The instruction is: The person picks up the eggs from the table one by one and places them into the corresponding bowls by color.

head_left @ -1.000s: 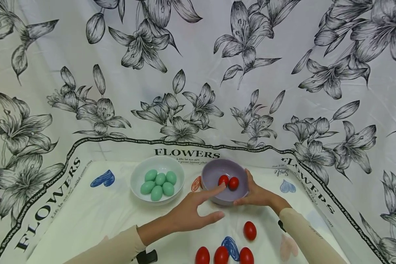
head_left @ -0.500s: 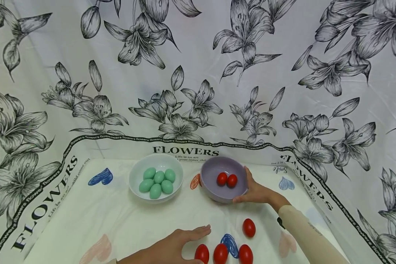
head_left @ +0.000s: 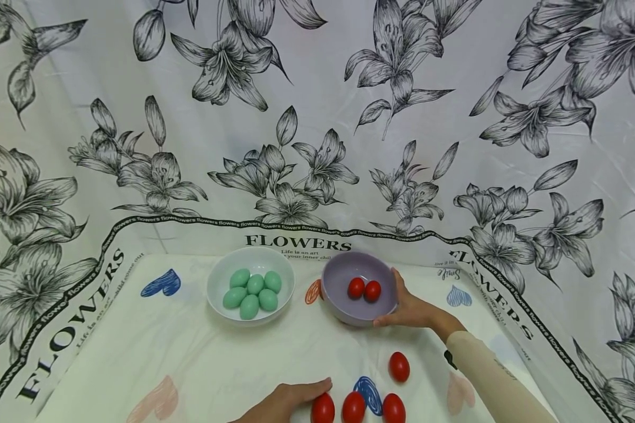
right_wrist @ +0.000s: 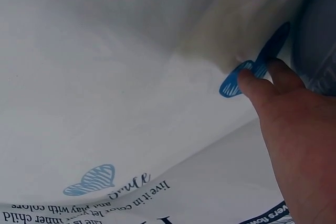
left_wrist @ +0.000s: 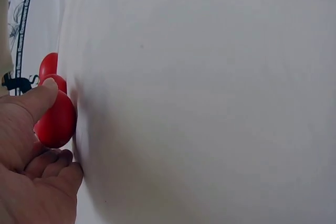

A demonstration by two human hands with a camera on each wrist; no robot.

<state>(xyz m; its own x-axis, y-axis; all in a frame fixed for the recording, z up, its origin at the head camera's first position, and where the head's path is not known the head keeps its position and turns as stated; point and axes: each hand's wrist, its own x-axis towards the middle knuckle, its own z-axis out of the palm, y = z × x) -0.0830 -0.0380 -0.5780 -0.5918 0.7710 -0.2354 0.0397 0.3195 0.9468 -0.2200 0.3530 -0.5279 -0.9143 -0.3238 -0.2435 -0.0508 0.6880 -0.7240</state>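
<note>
My left hand (head_left: 283, 404) is at the lower edge of the head view, its fingers around the leftmost red egg (head_left: 323, 408) on the cloth. In the left wrist view a fingertip lies against that egg (left_wrist: 55, 121), with curled fingers on its lower side. My right hand (head_left: 413, 308) grips the right side of a purple bowl (head_left: 344, 302), thumb toward the front. Two red eggs (head_left: 356, 288) lie together inside this bowl. In the right wrist view, the fingers of the right hand (right_wrist: 299, 124) reach to the bowl's dark side (right_wrist: 317, 40).
A white bowl (head_left: 217, 305) of several green eggs (head_left: 255, 284) stands left of the purple one. More red eggs (head_left: 353, 406) lie near the front, one (head_left: 399, 367) farther back. A flower-printed cloth (head_left: 190, 352) covers the table and rises behind as a backdrop.
My left hand has moved back from over the purple bowl to the front row of red eggs and closed around the leftmost one. The right hand has stayed on the bowl.
</note>
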